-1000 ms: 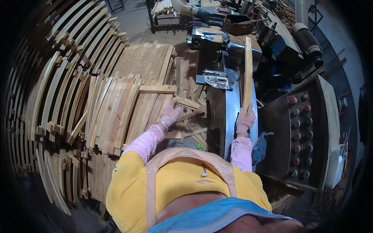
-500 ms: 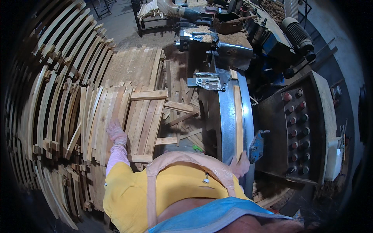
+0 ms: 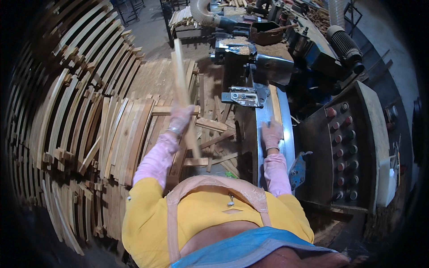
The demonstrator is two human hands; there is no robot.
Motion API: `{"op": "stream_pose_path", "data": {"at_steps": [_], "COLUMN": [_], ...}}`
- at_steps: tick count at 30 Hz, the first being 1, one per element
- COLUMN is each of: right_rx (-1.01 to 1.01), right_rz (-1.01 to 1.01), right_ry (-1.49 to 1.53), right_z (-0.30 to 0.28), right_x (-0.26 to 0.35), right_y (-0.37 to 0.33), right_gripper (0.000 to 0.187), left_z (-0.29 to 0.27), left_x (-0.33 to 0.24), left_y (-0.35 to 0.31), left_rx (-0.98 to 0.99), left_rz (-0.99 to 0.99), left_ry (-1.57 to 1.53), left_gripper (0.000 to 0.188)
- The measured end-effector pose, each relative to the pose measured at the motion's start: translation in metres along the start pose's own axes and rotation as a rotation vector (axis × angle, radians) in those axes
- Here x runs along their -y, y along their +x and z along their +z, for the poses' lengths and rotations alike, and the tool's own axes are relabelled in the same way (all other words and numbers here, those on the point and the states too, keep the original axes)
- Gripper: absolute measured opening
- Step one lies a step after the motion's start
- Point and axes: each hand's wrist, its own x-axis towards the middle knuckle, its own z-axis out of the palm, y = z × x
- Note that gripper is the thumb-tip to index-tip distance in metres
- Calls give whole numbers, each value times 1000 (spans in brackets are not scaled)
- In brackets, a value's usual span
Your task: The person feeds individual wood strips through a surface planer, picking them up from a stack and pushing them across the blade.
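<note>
Dim daylight; dark, warped fisheye rim

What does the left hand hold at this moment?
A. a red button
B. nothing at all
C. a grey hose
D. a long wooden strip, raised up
D: the left hand is closed around a long wooden strip that points up and away over the stacked wood, while the right hand rests on another wooden strip lying on the metal machine bed.

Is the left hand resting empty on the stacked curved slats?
No: the left hand is raised above the stacked slats, gripping a long wooden strip.
</note>
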Motion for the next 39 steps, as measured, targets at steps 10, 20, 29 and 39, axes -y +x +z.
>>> {"op": "stream_pose_path", "data": {"at_steps": [10, 20, 29, 39], "right_rx": [21, -177, -329, -183], "right_rz": [180, 527, 224, 230], "right_ry": [287, -378, -415, -354], "right_z": [-38, -47, 10, -49], "right_x": [27, -25, -9, -46], "right_y": [-203, -218, 44, -234], "right_gripper": [88, 52, 75, 61], "left_z": [164, 51, 31, -160], "left_x": [-31, 139, 72, 176], "left_y": [-68, -108, -40, -60], "left_rx": [563, 377, 233, -90], "left_rz": [419, -107, -6, -277], "left_ry": [-219, 163, 483, 1305], "left_gripper": [72, 67, 72, 76]}}
